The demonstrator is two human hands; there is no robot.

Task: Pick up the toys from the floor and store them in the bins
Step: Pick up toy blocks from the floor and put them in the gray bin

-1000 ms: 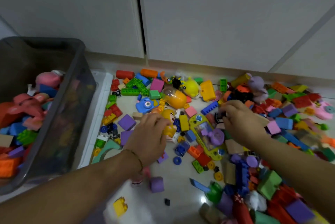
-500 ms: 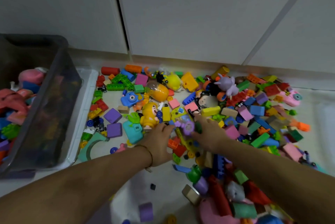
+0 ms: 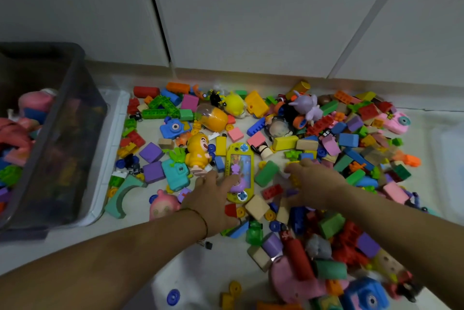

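The toys (image 3: 351, 139) lie all over the floor (image 3: 200, 272) in front of the cupboard doors (image 3: 238, 21), blocks, figures and little wheels heaped together. The grey bin (image 3: 65, 134) stands off to the left, well apart from both hands, with a good many toys in it already.

The left hand (image 3: 216, 199) lies palm down on the heap, fingers spread and flat, their tips on the lower end of the yellow handheld game (image 3: 239, 159). It grips nothing. The right hand (image 3: 315, 185) is also palm down over the blocks, reaching toward the green block (image 3: 266, 173) just beside it. Its fingertips are blurred and something yellow shows under them, so I cannot tell whether it is pinching a piece or only resting there.

To me it looks like the start of a two-handed scoop, and that is where it could go wrong. With fingers spread this wide, small round pieces like the blue wheel (image 3: 173, 297) could slip through and roll off. The game is long, flat and smooth, so it may slide out of a loose armful. The carry to the bin is a long one, and anything that clips the rim could bounce onto the white lid (image 3: 114, 139) beside it.
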